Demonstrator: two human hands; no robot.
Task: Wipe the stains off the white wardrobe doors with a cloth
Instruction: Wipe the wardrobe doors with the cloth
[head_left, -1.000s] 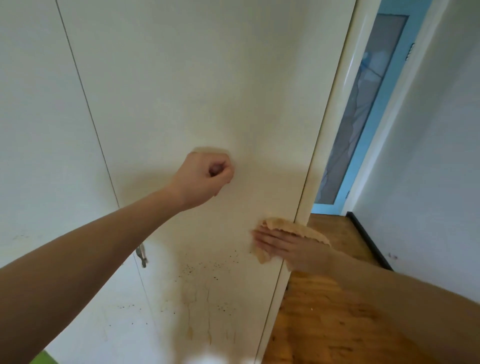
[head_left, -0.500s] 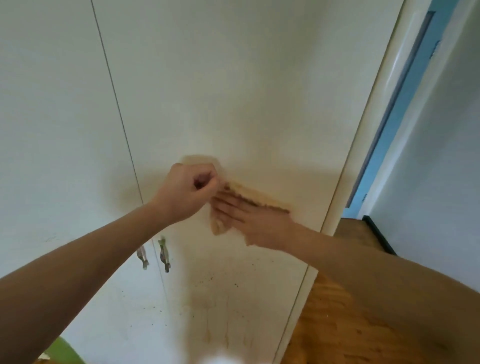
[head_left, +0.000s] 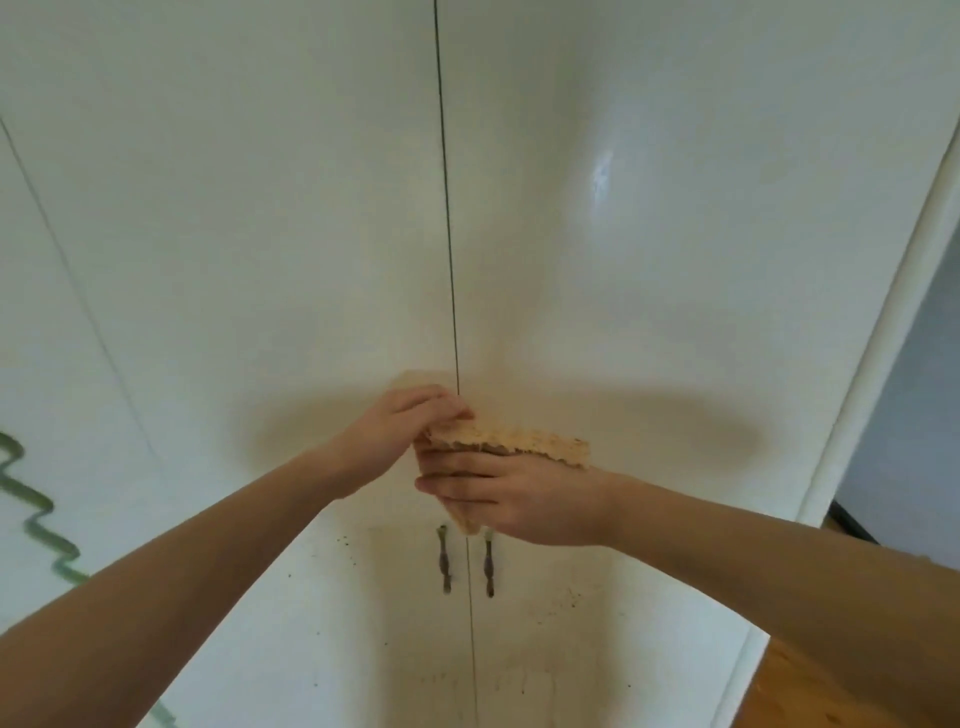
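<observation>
A tan cloth (head_left: 511, 441), folded and ragged along its top edge, lies against the white wardrobe doors (head_left: 260, 234) just right of the centre seam (head_left: 448, 208) and a little below the middle of the view. The right hand (head_left: 524, 499) is spread flat over it, fingers (head_left: 457, 486) straight and together, pinning it to the panel. The left hand (head_left: 400, 423), at the cloth's 10 o'clock, has its fingers curled and appears to pinch the upper-left corner.

The cloth looks light, soft and limp — it sags where nothing backs it, so it likely needs a broad palm behind it rather than a fingertip hold. The glossy door offers little friction. A corner pinch would probably serve only to straighten or refold it. For scrubbing, the better hold is judged to be the bunched middle under a flat hand.

At the cloth's 6 o'clock two slim handles (head_left: 444, 558) flank the seam. Dark specks (head_left: 345, 545) scatter from 7 o'clock to 5 o'clock of it, with faint drip marks (head_left: 511, 686) lower down — work not yet done. A green squiggle (head_left: 36, 514) marks the far panel at 9 o'clock, and wooden floor (head_left: 769, 691) shows at 4 o'clock.
</observation>
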